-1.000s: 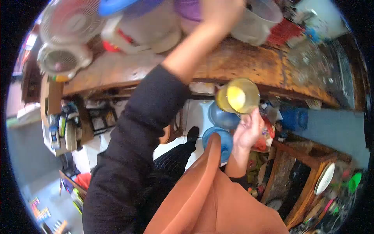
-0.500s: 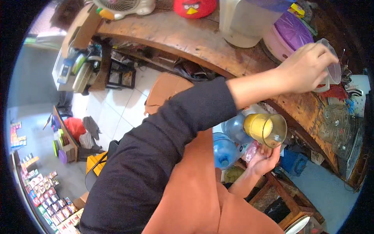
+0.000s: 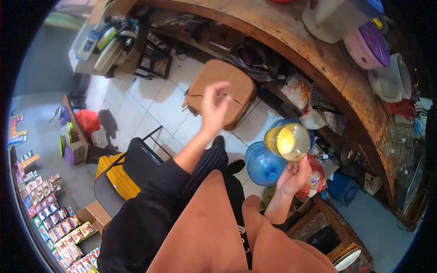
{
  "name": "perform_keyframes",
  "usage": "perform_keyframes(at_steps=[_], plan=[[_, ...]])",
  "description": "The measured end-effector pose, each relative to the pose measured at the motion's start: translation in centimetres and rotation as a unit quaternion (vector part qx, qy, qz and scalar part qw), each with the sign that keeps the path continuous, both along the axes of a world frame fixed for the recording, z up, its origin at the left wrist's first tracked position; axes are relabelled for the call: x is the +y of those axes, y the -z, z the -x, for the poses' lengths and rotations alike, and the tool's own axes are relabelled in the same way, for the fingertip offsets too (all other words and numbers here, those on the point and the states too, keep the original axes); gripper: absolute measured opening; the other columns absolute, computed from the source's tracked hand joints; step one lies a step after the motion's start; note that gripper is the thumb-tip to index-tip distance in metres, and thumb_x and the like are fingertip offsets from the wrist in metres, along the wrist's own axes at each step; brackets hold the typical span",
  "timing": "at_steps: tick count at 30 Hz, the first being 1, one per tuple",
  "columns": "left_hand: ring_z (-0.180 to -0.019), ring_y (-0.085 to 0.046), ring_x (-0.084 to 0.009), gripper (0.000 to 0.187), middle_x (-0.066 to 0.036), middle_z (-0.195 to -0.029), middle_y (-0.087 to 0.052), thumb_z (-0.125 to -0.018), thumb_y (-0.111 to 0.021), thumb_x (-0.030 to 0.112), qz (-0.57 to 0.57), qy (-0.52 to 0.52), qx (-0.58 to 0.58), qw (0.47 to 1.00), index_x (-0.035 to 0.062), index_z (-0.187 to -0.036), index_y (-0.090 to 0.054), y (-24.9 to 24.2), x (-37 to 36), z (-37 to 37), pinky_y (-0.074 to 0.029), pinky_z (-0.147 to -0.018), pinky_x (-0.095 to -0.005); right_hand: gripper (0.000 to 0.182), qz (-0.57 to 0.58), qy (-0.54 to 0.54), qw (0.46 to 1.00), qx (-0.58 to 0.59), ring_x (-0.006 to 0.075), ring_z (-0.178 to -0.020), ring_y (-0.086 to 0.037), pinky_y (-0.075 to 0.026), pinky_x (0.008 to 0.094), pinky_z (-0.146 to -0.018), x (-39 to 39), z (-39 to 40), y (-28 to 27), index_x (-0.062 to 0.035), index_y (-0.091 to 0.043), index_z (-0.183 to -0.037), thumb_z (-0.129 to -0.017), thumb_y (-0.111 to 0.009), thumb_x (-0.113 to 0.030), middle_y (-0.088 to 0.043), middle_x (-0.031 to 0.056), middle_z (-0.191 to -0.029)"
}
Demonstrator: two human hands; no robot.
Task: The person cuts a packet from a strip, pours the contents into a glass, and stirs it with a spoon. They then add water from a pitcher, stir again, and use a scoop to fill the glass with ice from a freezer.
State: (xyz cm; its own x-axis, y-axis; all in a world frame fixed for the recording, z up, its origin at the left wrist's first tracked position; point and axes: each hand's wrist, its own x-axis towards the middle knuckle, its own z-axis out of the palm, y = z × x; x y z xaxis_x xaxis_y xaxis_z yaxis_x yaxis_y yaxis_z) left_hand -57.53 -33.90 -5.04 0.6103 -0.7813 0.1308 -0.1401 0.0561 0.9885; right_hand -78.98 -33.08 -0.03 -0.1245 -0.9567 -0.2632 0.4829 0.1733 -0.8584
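Observation:
My right hand (image 3: 293, 177) grips a clear drinking glass (image 3: 302, 143) near its base, with something yellow inside. The glass is tipped, so its round opening faces the camera. Just below and left of it is a large blue water jug (image 3: 261, 166). My left hand (image 3: 215, 107) is in the air above a brown woven-top stool (image 3: 218, 77); its fingers are loosely curled and apart, with nothing visible in them. On the wooden table at right sits a clear plastic container (image 3: 391, 79), away from both hands.
A curved wooden table (image 3: 282, 38) arcs across the top and right, carrying a purple-lidded tub (image 3: 371, 43) and several glass jars (image 3: 398, 145). A black folding chair (image 3: 141, 159) stands left on the tiled floor. Packaged goods (image 3: 59, 214) line the lower left.
My left hand has left the clear container on the table and swung left over the stool. The glass in my right hand has shifted slightly left. The view has turned downward.

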Motion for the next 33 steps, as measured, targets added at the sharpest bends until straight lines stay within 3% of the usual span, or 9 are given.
perform_keyframes(at_steps=[5,9,10,12,17,21,29,31,33], plan=[[-0.091,-0.050,-0.0173,0.027,-0.008,-0.099,-0.053,-0.073,-0.055,0.006,0.009,-0.076,-0.079,0.994,0.0045,-0.099,-0.051,-1.7,-7.8,-15.1,-0.040,-0.081,-0.0292,0.018,0.001,-0.095,0.995,0.005,0.0027,-0.053,-0.037,-0.026,0.0172,-0.047,1.1,-4.3,-0.1,-0.0010,-0.055,-0.077,-0.083,-0.046,-0.016,-0.050,-0.0013,-0.064],[-0.085,-0.050,-0.0145,0.027,-0.007,-0.097,-0.049,-0.081,-0.052,0.018,-0.083,-0.188,-0.536,0.819,0.0038,-0.103,-0.048,-3.7,-16.3,-28.7,-0.044,-0.071,-0.0274,0.022,0.028,-0.136,0.990,0.000,0.0023,-0.050,-0.032,-0.023,0.0179,-0.047,0.0,-9.6,0.7,-0.0015,-0.053,-0.067,-0.083,-0.044,-0.013,-0.042,-0.0038,-0.057],[-0.089,-0.050,-0.0233,0.029,-0.013,-0.098,-0.050,-0.078,-0.051,0.016,-0.066,-0.215,-0.538,0.812,0.0019,-0.103,-0.047,-4.2,-18.2,-30.9,-0.042,-0.075,-0.0331,0.032,0.004,-0.123,0.992,0.037,0.0051,-0.053,-0.025,-0.019,0.0234,-0.048,-0.6,-11.8,-0.1,-0.0035,-0.035,-0.053,-0.082,-0.045,-0.011,-0.030,-0.0035,-0.057],[-0.102,-0.042,-0.0347,0.042,-0.020,-0.110,-0.043,-0.076,-0.052,0.017,-0.119,-0.179,-0.499,0.839,0.0014,-0.113,-0.038,-6.1,-20.5,-33.9,-0.036,-0.086,-0.0402,0.026,0.025,-0.118,0.993,0.020,0.0038,-0.051,-0.026,-0.019,0.0215,-0.047,-1.6,-15.6,-0.2,-0.0031,-0.042,-0.058,-0.082,-0.044,-0.012,-0.032,-0.0045,-0.055],[-0.098,-0.046,-0.0336,0.047,-0.019,-0.106,-0.046,-0.076,-0.053,0.020,-0.229,-0.163,-0.487,0.827,0.0013,-0.115,-0.036,-7.7,-22.5,-36.1,-0.038,-0.084,-0.0397,0.022,0.061,-0.104,0.992,-0.021,0.0030,-0.048,-0.027,-0.020,0.0199,-0.046,-4.0,-24.6,-1.2,-0.0032,-0.050,-0.065,-0.082,-0.043,-0.016,-0.034,-0.0053,-0.053],[-0.090,-0.050,-0.0339,0.039,-0.018,-0.099,-0.049,-0.077,-0.053,0.023,-0.099,-0.133,-0.557,0.814,0.0005,-0.107,-0.044,-6.3,-22.5,-38.9,-0.039,-0.080,-0.0382,0.023,0.030,-0.118,0.992,-0.025,0.0030,-0.048,-0.028,-0.020,0.0202,-0.046,-4.5,-28.3,-0.9,-0.0029,-0.049,-0.065,-0.082,-0.043,-0.016,-0.035,-0.0051,-0.053],[-0.095,-0.044,-0.0323,0.033,-0.020,-0.095,-0.046,-0.078,-0.051,0.024,0.078,-0.321,-0.283,0.901,-0.0010,-0.099,-0.046,-6.2,-21.4,-37.7,-0.034,-0.081,-0.0362,0.024,0.038,-0.180,0.983,0.003,0.0043,-0.053,-0.028,-0.020,0.0221,-0.048,-4.8,-28.1,0.5,0.0012,-0.047,-0.064,-0.083,-0.043,-0.014,-0.038,-0.0029,-0.057],[-0.087,-0.051,-0.0156,0.028,-0.008,-0.095,-0.048,-0.085,-0.046,0.025,0.219,-0.257,-0.167,0.926,0.0023,-0.101,-0.044,-5.7,-19.3,-37.2,-0.044,-0.072,-0.0284,0.025,0.044,-0.192,0.980,0.009,0.0037,-0.053,-0.032,-0.024,0.0207,-0.049,-5.1,-27.6,0.1,0.0037,-0.055,-0.073,-0.083,-0.042,-0.016,-0.045,-0.0024,-0.060],[-0.087,-0.053,-0.0187,0.028,-0.011,-0.100,-0.049,-0.090,-0.034,0.028,0.225,-0.191,-0.124,0.947,0.0036,-0.103,-0.033,-7.0,-15.5,-34.2,-0.044,-0.072,-0.0308,0.026,0.035,-0.191,0.981,0.020,0.0038,-0.053,-0.032,-0.023,0.0211,-0.049,-5.5,-27.1,-0.7,0.0045,-0.056,-0.076,-0.084,-0.042,-0.016,-0.048,-0.0015,-0.062]])
